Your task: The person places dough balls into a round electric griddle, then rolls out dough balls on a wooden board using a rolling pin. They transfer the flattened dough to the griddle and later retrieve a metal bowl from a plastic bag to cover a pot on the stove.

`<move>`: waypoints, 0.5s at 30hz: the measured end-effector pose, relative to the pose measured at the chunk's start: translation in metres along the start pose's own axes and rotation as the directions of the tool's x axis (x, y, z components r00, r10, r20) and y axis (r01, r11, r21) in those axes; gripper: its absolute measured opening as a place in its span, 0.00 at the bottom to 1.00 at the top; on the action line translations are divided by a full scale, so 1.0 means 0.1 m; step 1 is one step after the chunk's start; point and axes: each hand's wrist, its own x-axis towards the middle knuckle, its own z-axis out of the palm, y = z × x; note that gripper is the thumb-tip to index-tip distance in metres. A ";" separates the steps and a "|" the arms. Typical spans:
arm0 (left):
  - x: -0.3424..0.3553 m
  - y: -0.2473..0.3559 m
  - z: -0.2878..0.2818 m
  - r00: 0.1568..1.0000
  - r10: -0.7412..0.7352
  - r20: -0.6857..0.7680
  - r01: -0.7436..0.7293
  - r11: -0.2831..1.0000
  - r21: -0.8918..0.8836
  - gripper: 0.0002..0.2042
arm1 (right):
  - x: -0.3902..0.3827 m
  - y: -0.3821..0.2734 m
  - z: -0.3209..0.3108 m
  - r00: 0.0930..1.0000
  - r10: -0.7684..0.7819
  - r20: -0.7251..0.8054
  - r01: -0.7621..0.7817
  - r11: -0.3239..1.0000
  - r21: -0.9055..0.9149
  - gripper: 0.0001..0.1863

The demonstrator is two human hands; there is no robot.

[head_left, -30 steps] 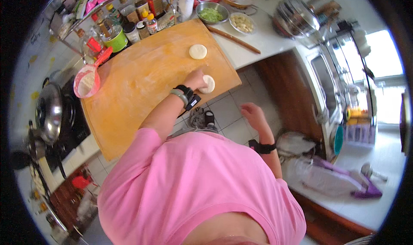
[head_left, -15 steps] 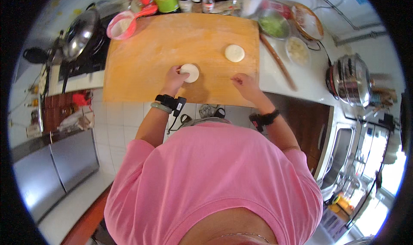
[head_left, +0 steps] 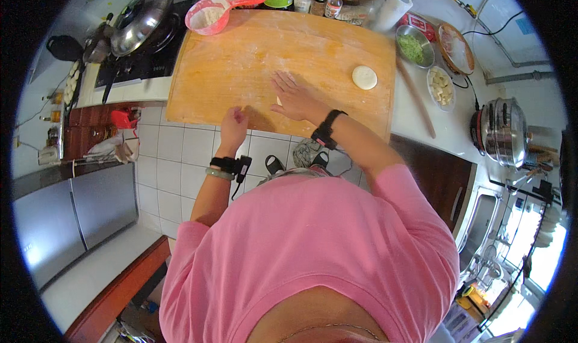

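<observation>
My right hand lies flat with fingers stretched out on the wooden board. Under its palm is a pale dough disc, mostly hidden, with only a small bit of its left edge showing. Beside it, over the board's front edge, my left hand has its fingers curled in, and nothing shows in them. A second round dough disc rests untouched on the right part of the board.
Left of the board stand a red strainer-like bowl of flour and a stove with a lidded wok. To the right lie a rolling pin, a bowl of chopped greens and a bowl of pale chunks. Jars and bottles line the back.
My left hand has let go of the dough disc and drawn back toward the front edge. My right hand has moved left and now presses flat over that disc. The view has shifted slightly.
</observation>
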 end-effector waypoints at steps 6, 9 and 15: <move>-0.06 -0.38 -0.28 0.998 -0.056 0.006 0.055 0.998 0.020 0.13 | 0.02 0.03 0.12 0.999 -0.003 0.043 0.008 0.993 -0.114 0.42; -0.06 -0.46 -0.27 1.000 0.000 -0.021 0.000 1.000 -0.021 0.13 | -0.02 -0.01 0.05 1.000 -0.002 0.029 0.004 0.997 -0.072 0.42; -0.02 -0.48 -0.30 1.000 0.007 0.029 -0.006 0.999 -0.037 0.13 | -0.01 0.13 0.14 0.998 -0.013 -0.058 0.020 0.991 0.135 0.33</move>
